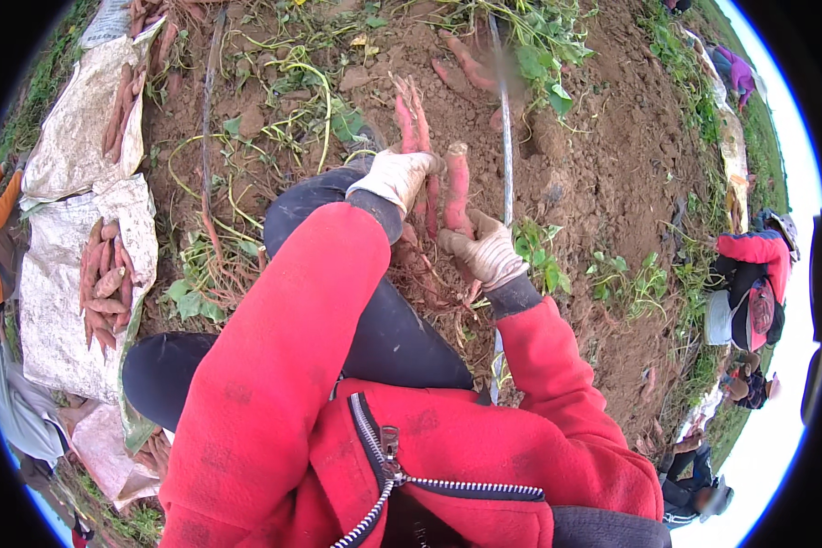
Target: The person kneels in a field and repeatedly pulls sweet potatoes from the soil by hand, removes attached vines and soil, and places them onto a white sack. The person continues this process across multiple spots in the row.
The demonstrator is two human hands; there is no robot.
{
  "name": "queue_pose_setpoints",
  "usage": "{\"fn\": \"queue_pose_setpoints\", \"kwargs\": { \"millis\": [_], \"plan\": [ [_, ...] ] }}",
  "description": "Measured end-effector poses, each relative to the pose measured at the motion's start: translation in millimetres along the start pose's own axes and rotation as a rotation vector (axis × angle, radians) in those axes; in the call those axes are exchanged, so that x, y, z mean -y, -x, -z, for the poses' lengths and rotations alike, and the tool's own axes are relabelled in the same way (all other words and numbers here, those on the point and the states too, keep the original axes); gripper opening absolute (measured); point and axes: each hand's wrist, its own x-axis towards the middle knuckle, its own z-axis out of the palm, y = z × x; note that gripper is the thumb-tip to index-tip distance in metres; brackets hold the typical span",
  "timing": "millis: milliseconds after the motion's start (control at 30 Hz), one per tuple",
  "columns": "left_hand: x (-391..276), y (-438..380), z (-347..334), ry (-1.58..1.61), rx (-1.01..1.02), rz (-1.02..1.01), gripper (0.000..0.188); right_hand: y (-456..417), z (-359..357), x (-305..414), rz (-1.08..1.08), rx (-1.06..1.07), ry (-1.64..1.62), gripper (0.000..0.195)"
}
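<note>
My left hand point(399, 177), in a pale, soiled work glove, is closed around slim pink-skinned sweet potatoes point(412, 120) whose stringy ends point up and away from me. To its right, my right hand point(478, 248), gloved too, grips the lower part of a thicker sweet potato point(457, 181) that stands out from the fingers. More sweet potatoes and thin roots point(421, 270) hang or lie between and below the hands; which of them are joined is hard to tell.
Sweet potatoes point(472, 63) lie in the soil ahead beside a grey drip hose point(505, 137). Leafy vines point(294, 103) cover the ground. At left, a pile of sweet potatoes point(107, 281) rests on a white woven sack point(55, 308). Other people point(757, 250) are at both sides.
</note>
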Motion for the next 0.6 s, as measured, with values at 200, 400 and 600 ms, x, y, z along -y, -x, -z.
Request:
{"fn": "queue_pose_setpoints", "kwargs": {
  "millis": [200,400,600],
  "plan": [
    [-5,6,-2,-0.182,0.06,0.07,0.044,-12,-2,20,0.034,-0.168,-0.291,0.043],
    [-4,4,4,0.008,0.156,0.079,0.052,-40,-34,7,0.206,-0.315,0.117,0.058],
    [-8,5,-9,-0.395,0.176,-0.091,0.045,-54,-39,6,0.167,-0.127,0.572,0.049]
  ]
}}
